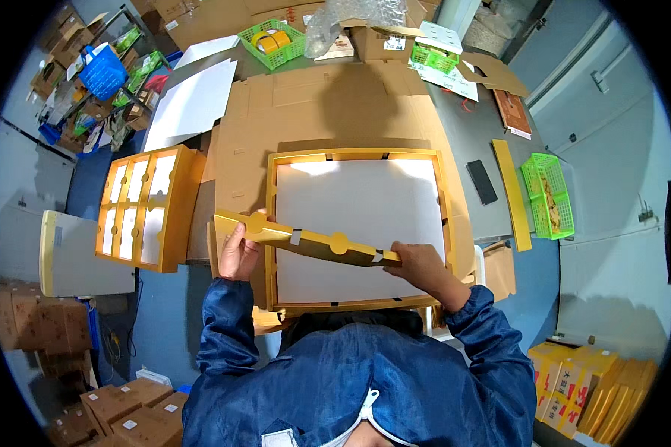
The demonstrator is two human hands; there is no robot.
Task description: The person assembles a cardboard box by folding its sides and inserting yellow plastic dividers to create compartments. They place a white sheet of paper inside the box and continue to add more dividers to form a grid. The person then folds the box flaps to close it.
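On the tabletop point(467, 141), by the near edge, my yellow tray point(354, 155) is lined but undivided. My left hand point(240, 253) and right hand point(425, 270) grip a tabbed strip point(319, 243), unfitted.

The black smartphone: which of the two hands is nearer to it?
Right. The right hand is below and left of the black smartphone in view; the left hand is also below, but much farther left.

I'm seeing, through the head camera, the left hand point(241, 254) and right hand point(426, 271) holding a yellow strip point(322, 243) near its ends, above a white-bottomed yellow tray point(359, 201). A black phone point(482, 182) is lying on the table point(468, 123).
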